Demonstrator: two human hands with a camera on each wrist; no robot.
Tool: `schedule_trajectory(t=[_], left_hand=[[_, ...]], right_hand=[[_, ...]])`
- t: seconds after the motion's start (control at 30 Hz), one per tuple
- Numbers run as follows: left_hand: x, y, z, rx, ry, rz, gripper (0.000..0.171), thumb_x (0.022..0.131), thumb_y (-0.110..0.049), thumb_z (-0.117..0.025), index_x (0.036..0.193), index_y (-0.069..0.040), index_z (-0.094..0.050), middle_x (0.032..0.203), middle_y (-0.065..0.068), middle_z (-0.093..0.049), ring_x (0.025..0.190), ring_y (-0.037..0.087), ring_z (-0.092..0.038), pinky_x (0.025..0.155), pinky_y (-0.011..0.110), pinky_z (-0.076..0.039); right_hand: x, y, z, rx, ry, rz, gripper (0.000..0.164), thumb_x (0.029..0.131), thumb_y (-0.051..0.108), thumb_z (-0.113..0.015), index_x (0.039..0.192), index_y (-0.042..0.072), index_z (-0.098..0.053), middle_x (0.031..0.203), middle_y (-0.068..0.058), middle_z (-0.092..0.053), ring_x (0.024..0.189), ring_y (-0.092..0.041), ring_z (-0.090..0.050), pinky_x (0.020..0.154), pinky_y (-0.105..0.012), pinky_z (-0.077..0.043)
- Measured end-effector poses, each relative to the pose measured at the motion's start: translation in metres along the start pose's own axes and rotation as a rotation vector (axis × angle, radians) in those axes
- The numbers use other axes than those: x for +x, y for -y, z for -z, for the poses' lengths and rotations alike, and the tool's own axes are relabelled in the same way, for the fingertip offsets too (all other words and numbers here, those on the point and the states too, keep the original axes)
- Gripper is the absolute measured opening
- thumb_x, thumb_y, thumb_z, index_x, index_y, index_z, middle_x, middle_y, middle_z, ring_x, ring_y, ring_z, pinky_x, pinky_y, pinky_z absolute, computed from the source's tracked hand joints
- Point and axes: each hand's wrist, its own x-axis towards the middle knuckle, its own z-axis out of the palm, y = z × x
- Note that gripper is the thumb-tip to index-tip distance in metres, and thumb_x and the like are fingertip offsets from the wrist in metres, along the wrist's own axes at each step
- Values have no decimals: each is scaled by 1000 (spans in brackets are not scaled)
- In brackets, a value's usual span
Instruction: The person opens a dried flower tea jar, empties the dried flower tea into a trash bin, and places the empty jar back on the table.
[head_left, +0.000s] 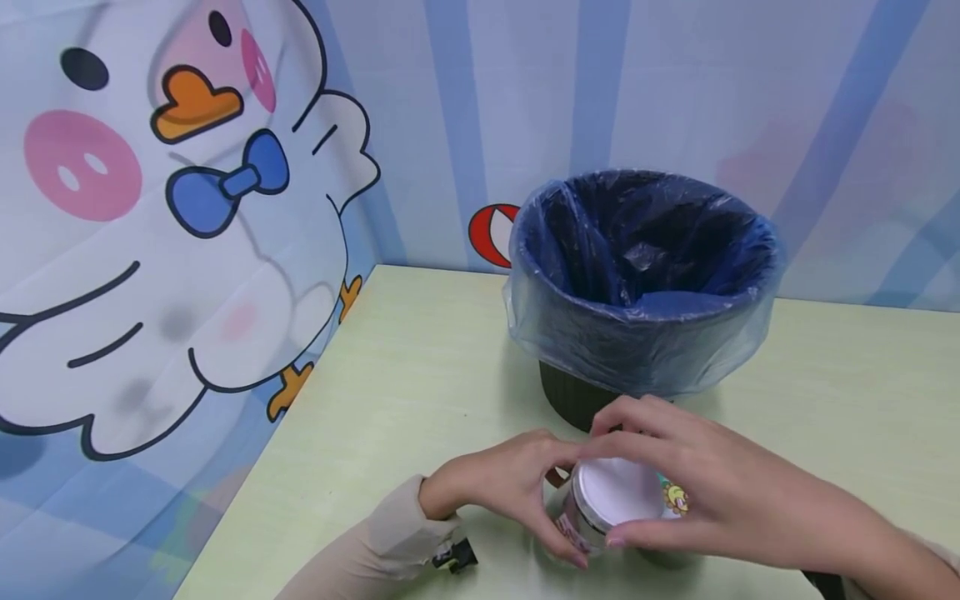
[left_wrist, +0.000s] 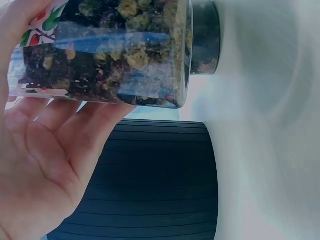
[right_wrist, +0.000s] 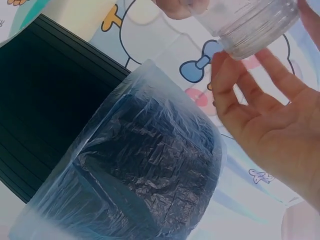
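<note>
A clear jar (left_wrist: 135,57) of dried flower buds, with a berry-and-leaf label, is held between both hands. In the head view its pale round top (head_left: 618,492) faces up. My left hand (head_left: 506,482) wraps the jar's side, thumb toward me. The fingers and thumb of my right hand (head_left: 723,483) grip around the top, which looks clear and ridged in the right wrist view. In the left wrist view a dark round piece (left_wrist: 206,37) shows at the jar's lower end; whether it is joined on cannot be told. Beside the jar, a teal surface with a yellow flower cartoon (head_left: 675,497) is partly covered.
Just behind the hands stands a dark ribbed bin (head_left: 573,396), lined with a blue translucent bag (head_left: 645,346) folded over its rim. A pale green tabletop (head_left: 420,358) lies beneath. Cartoon-printed cloth (head_left: 405,125) hangs at the back and left.
</note>
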Motion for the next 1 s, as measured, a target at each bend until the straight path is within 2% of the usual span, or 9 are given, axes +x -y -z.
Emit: schedule_trajectory(t=[0.13, 0.23, 0.37, 0.43, 0.57, 0.67, 0.8, 0.9, 1.0], left_hand=[[0, 1, 0, -25, -11, -1, 73, 62, -25, -97, 123, -13, -60, 105, -6, -69, 94, -9, -59, 75, 18, -54], [0, 1, 0, -5, -3, 9, 67, 64, -25, -96, 119, -12, -61, 106, -4, -69, 96, -10, -58, 76, 16, -53], [-2, 2, -1, 25, -1, 21, 64, 64, -25, -96, 115, -10, -62, 106, -3, -69, 96, -10, -58, 77, 14, -52], [-2, 2, -2, 27, -8, 18, 64, 63, -25, -96, 114, -10, -62, 106, -2, -69, 96, -10, -58, 77, 13, -52], [-2, 3, -4, 39, -16, 8, 72, 63, -27, -96, 123, -10, -60, 109, -2, -69, 98, -10, -58, 78, 13, -51], [-1, 3, -3, 25, -21, 1, 74, 63, -27, -96, 125, -10, -60, 110, -3, -69, 98, -9, -58, 78, 13, -51], [0, 1, -1, 15, -21, 11, 66, 64, -27, -95, 119, -11, -61, 107, -5, -69, 95, -10, -58, 76, 13, -51], [-1, 0, 1, 14, -16, 32, 64, 66, -27, -95, 118, -11, -61, 106, -7, -69, 95, -10, -58, 75, 13, -51], [-1, 0, 1, 7, -18, 40, 63, 65, -27, -95, 117, -13, -62, 104, -8, -69, 93, -10, -59, 75, 13, -51]], right_hand=[[0, -3, 0, 46, 16, 51, 44, 87, 36, -78, 128, 31, -60, 128, 15, -51, 110, -6, -49, 77, -25, -52], [1, -6, 0, 93, 24, 118, 48, 86, 28, -81, 129, 30, -59, 129, 11, -52, 114, -10, -49, 79, -27, -52], [2, -8, 1, 138, 56, 148, 56, 82, 17, -83, 131, 30, -58, 133, 11, -52, 118, -9, -49, 83, -28, -52], [2, -9, 2, 159, 82, 145, 59, 81, 15, -83, 133, 30, -58, 135, 12, -51, 121, -8, -49, 86, -28, -52], [2, -11, 5, 224, 101, 93, 61, 84, 25, -83, 138, 28, -55, 139, 8, -50, 125, -13, -49, 91, -31, -50], [3, -9, 4, 180, 36, 36, 63, 81, 38, -83, 138, 28, -57, 137, 9, -52, 122, -12, -52, 90, -32, -52], [4, -6, -1, 21, -58, -5, 66, 75, 50, -84, 132, 25, -61, 126, 14, -54, 105, -6, -57, 76, -26, -54], [4, -7, -4, -30, -70, -32, 61, 76, 54, -82, 126, 23, -64, 118, 17, -55, 92, -1, -58, 68, -19, -52], [4, -8, -4, -12, -52, -40, 49, 81, 49, -80, 121, 24, -65, 113, 18, -56, 86, 1, -56, 64, -16, -50]])
